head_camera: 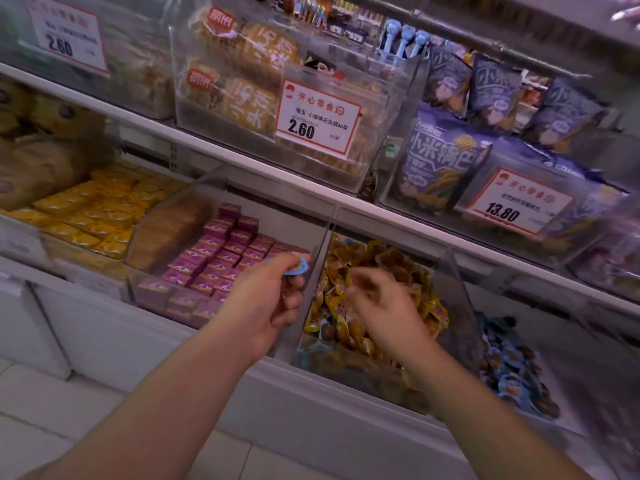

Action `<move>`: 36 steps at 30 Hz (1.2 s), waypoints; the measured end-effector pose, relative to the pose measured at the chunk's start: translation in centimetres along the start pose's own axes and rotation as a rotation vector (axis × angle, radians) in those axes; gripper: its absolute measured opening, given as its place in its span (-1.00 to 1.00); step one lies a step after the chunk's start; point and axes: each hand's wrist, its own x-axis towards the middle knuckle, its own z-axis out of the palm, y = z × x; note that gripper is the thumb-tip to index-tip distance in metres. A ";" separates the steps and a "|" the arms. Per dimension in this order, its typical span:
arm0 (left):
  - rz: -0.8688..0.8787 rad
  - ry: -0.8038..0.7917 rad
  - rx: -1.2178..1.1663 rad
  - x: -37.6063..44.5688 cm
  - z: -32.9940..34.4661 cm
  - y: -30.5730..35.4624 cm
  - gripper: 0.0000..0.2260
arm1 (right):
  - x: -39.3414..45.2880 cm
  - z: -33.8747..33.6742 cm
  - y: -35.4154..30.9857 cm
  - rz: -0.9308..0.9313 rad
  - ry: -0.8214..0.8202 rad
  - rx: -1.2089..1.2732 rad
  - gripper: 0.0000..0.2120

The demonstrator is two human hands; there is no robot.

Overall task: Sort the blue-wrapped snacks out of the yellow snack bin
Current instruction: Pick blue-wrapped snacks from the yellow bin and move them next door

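Note:
A clear bin (453, 292) on the lower shelf holds a heap of yellow-wrapped snacks (388, 268). My left hand (266, 299) hovers over the bin's left wall and grips blue-wrapped snacks (294, 268) between thumb and fingers. My right hand (384, 306) is down inside the bin with its fingers curled among the yellow wrappers. It is blurred, so whether it holds anything does not show. A small blue wrapper (323, 322) peeks out near the bin's front left.
To the right stands a bin of blue-wrapped snacks (512, 372). Left of the yellow bin is a clear bin of pink boxes (221, 258), then yellow boxes (93, 213). The upper shelf carries bread bags (242, 77), purple bags (446, 157) and price tags (317, 117).

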 end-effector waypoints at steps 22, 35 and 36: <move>0.254 0.127 0.200 1.3 0.1 -0.6 -0.82 | 1.6 0.3 2.1 -0.258 -0.236 -0.496 -0.61; 0.247 0.144 0.208 0.7 -0.6 -0.8 -0.87 | 3.0 1.3 1.8 -0.140 -0.454 -0.629 -0.69; 0.245 0.142 0.204 0.7 -0.7 -0.7 -0.86 | 3.1 0.8 1.9 -0.127 -0.461 -0.587 -0.70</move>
